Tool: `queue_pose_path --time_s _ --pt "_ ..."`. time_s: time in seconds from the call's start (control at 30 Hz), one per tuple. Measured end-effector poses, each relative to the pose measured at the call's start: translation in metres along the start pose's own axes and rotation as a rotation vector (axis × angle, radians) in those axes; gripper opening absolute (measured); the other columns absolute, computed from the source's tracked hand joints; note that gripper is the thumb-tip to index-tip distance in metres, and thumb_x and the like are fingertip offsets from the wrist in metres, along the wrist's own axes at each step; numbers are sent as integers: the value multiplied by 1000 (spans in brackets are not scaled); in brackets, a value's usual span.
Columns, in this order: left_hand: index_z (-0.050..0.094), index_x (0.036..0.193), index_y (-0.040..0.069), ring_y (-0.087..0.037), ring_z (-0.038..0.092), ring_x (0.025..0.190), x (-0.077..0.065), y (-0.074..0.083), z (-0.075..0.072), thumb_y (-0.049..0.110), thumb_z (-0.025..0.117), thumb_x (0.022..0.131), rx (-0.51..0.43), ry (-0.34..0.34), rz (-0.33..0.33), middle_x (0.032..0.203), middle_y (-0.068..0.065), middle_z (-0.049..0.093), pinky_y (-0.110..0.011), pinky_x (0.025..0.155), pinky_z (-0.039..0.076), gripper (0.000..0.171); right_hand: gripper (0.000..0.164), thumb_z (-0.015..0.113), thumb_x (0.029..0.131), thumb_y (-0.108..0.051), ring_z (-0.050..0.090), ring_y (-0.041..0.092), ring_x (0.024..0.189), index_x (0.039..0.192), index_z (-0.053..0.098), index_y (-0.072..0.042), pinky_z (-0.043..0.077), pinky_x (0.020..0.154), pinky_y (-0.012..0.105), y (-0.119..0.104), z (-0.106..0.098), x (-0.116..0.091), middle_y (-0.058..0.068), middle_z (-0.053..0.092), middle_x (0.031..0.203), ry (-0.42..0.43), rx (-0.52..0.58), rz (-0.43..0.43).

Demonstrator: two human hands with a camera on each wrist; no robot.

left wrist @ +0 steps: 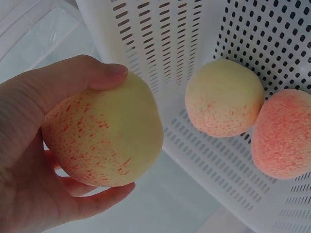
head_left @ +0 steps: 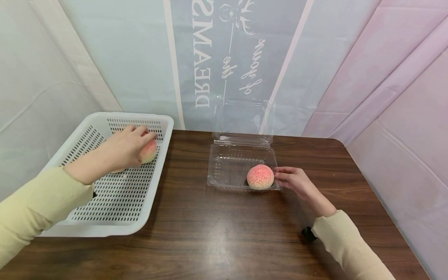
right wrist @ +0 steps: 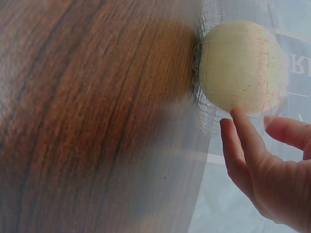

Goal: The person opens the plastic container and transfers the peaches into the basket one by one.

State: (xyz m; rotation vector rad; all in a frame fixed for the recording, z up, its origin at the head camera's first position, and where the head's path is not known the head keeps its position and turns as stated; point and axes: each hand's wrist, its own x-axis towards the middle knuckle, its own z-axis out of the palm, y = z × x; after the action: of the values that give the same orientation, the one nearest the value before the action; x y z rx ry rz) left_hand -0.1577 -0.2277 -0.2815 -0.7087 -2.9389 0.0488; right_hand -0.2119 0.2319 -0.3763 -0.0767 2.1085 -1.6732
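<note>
My left hand (head_left: 124, 149) grips a peach (left wrist: 104, 131) over the white basket (head_left: 141, 223), thumb on one side and fingers beneath. Two more peaches lie in the basket, one mostly pale (left wrist: 224, 98) and one pinker (left wrist: 284, 133); in the head view the hand largely hides them. To the right, a clear plastic clamshell box (head_left: 227, 165) stands with its lid raised. Inside its front right corner sits a pink-topped peach (head_left: 260, 177). With fingers extended, my right hand (head_left: 297, 181) touches the box's right side, close beside that peach.
The box's lid (head_left: 243, 118) leans up by the printed curtain (head_left: 229, 58) behind the table. Dark wood tabletop (head_left: 196, 233) extends in front of the basket and box. Pale cloth (head_left: 413, 147) hangs along the right side.
</note>
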Motion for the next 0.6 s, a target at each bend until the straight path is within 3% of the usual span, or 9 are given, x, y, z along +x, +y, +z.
queue_pose_path --time_s 0.3,0.43,0.6 --pt "54 116 0 -40 48 87 -3 -3 8 5 78 51 12 -36 -21 102 -19 51 -48 54 45 69 49 49 93 -8 59 0 87 131 32 17 48 80 22 0 0 0 29 38 133 7 -18 -5" --pt "55 115 0 -40 49 86 -3 -4 10 5 77 52 7 -50 -31 103 -20 52 -50 57 46 67 49 50 92 -8 59 0 86 131 33 16 48 80 21 0 0 0 29 39 133 16 -21 2" --pt "56 112 4 -37 49 86 -4 -4 13 4 77 50 -8 -84 -54 100 -15 52 -44 47 44 66 49 50 92 -9 58 -1 87 131 33 16 48 79 21 0 1 0 29 38 134 24 -23 9"
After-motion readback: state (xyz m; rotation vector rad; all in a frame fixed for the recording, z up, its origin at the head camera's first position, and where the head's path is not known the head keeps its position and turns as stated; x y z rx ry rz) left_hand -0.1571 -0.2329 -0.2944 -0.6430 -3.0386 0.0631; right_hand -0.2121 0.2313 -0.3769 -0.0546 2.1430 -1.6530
